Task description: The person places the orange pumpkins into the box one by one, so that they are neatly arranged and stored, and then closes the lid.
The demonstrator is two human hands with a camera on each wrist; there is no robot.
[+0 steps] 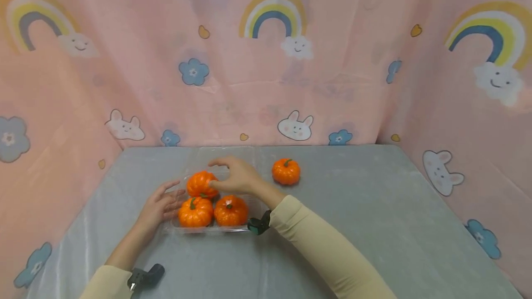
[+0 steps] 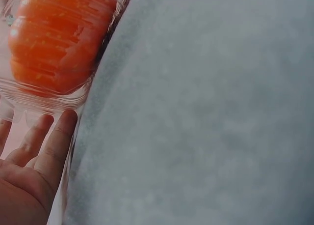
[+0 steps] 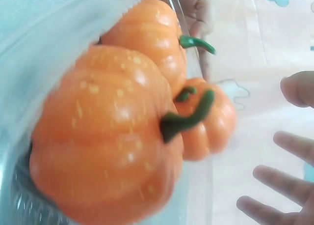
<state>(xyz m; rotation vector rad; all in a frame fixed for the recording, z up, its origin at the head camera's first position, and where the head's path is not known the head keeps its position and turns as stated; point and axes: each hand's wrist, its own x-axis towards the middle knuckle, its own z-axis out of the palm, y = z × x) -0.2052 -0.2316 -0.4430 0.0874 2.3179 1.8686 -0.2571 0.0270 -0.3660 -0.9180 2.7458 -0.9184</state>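
A clear plastic container (image 1: 224, 229) holds three small orange pumpkins with green stems. Two of them, a left pumpkin (image 1: 195, 213) and a right pumpkin (image 1: 232, 212), sit along its near side, and a rear pumpkin (image 1: 199, 184) lies behind, its stem tilted toward the near side. My left hand (image 1: 155, 207) is at the container's left side, its fingertips (image 2: 67, 118) against or close beside the plastic wall. Above the container's back part, my right hand (image 1: 238, 176) is beside the rear pumpkin. Its fingers (image 3: 284, 183) are spread, with nothing between them and the thumb.
Another orange pumpkin (image 1: 286, 171) stands on the grey-covered table (image 1: 353, 225), right of the container. Behind the container a clear plastic flap (image 1: 199, 155) lies toward the back edge. Pink printed curtains (image 1: 232, 105) enclose the table at the back and sides.
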